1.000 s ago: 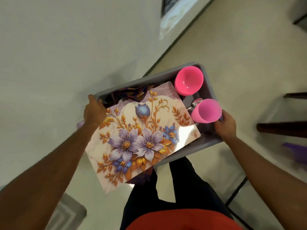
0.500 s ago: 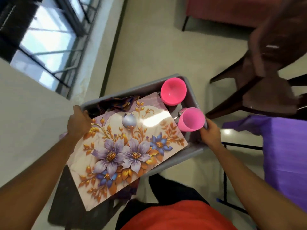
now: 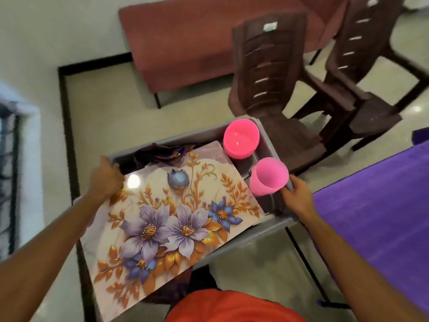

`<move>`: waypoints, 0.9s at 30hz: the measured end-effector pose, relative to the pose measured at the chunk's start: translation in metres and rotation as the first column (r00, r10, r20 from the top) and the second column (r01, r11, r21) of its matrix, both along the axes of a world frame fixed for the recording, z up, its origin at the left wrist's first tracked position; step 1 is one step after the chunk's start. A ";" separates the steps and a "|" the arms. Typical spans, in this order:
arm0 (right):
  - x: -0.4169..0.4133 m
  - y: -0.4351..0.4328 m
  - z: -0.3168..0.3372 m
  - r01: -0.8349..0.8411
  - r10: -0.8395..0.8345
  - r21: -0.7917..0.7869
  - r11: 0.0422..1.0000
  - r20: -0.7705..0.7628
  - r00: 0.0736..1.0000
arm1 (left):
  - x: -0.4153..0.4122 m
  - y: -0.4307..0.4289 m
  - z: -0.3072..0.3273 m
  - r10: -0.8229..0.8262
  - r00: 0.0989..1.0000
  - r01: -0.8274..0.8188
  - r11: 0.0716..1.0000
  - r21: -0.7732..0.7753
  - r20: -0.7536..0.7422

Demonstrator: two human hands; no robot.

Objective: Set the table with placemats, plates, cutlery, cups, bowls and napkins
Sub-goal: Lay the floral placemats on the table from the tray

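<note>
Grey bin [image 3: 267, 231] holding placemat [image 3: 174, 219], bowl [image 3: 241, 138] and cup [image 3: 268, 178] is gripped at its rim by left hand [image 3: 105, 180] and right hand [image 3: 296, 194]; carry it level to the purple table [image 3: 371, 217] at three o'clock.

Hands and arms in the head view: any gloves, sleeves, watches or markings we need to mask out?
No. The left hand and right hand are bare, with no gloves, rings, watch or bands visible. The left forearm and right forearm are uncovered up to the frame edge, so no sleeve shows. No markers can be made out. The only clothing nearby is an orange-red garment at the bottom edge.
</note>
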State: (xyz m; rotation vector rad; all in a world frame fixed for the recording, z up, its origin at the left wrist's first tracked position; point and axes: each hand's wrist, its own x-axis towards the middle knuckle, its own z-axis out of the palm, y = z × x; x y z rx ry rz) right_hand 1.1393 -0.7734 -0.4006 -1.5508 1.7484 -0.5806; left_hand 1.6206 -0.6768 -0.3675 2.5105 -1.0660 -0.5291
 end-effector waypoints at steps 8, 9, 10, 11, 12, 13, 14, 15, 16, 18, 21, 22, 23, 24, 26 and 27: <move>-0.050 -0.084 0.028 0.376 -0.376 -0.031 0.926 -0.005 0.927 | -0.048 -0.272 0.041 -0.351 0.930 0.351 0.936 0.016 0.111; -0.057 -0.090 0.029 0.422 -0.422 -0.035 0.906 -0.010 0.906 | -0.060 -0.303 0.045 -0.388 0.913 0.389 0.921 0.021 0.125; -0.065 -0.096 0.028 0.458 -0.459 -0.032 0.888 -0.010 0.889 | -0.074 -0.332 0.047 -0.428 0.895 0.428 0.903 0.022 0.126; -0.073 -0.102 0.028 0.494 -0.495 -0.031 0.869 -0.009 0.869 | -0.088 -0.362 0.047 -0.470 0.874 0.471 0.882 0.028 0.121; -0.081 -0.110 0.028 0.535 -0.535 -0.029 0.844 -0.002 0.845 | -0.105 -0.390 0.048 -0.510 0.852 0.509 0.860 0.042 0.120; -0.089 -0.117 0.028 0.575 -0.575 -0.023 0.818 0.005 0.818 | -0.122 -0.417 0.048 -0.543 0.829 0.542 0.839 0.053 0.133; -0.096 -0.125 0.028 0.608 -0.608 -0.016 0.794 0.010 0.794 | -0.138 -0.441 0.047 -0.571 0.808 0.570 0.820 0.056 0.148; -0.102 -0.133 0.028 0.634 -0.634 -0.006 0.773 0.016 0.773 | -0.154 -0.463 0.046 -0.599 0.786 0.598 0.800 0.057 0.153; -0.109 -0.141 0.027 0.665 -0.665 0.000 0.747 0.028 0.747 | -0.170 -0.486 0.046 -0.628 0.764 0.626 0.777 0.062 0.152; -0.120 -0.155 0.027 0.719 -0.718 0.000 0.695 0.045 0.694 | -0.202 -0.529 0.043 -0.677 0.720 0.677 0.733 0.059 0.153; -0.132 -0.168 0.026 0.783 -0.782 -0.004 0.622 0.047 0.621 | -0.243 -0.579 0.038 -0.742 0.652 0.742 0.667 0.073 0.158; -0.135 -0.172 0.025 0.800 -0.799 -0.001 0.600 0.049 0.599 | -0.256 -0.593 0.036 -0.760 0.632 0.759 0.646 0.076 0.153; -0.137 -0.176 0.024 0.817 -0.817 0.010 0.576 0.044 0.575 | -0.267 -0.607 0.034 -0.772 0.617 0.771 0.632 0.085 0.152; -0.139 -0.178 0.021 0.833 -0.833 0.022 0.553 0.042 0.552 | -0.277 -0.621 0.031 -0.788 0.597 0.785 0.612 0.090 0.151; -0.142 -0.183 0.016 0.858 -0.858 0.035 0.513 0.036 0.512 | -0.300 -0.650 0.023 -0.820 0.554 0.818 0.568 0.088 0.141; -0.141 -0.188 0.015 0.868 -0.869 0.036 0.495 0.036 0.494 | -0.311 -0.665 0.020 -0.836 0.531 0.834 0.544 0.091 0.137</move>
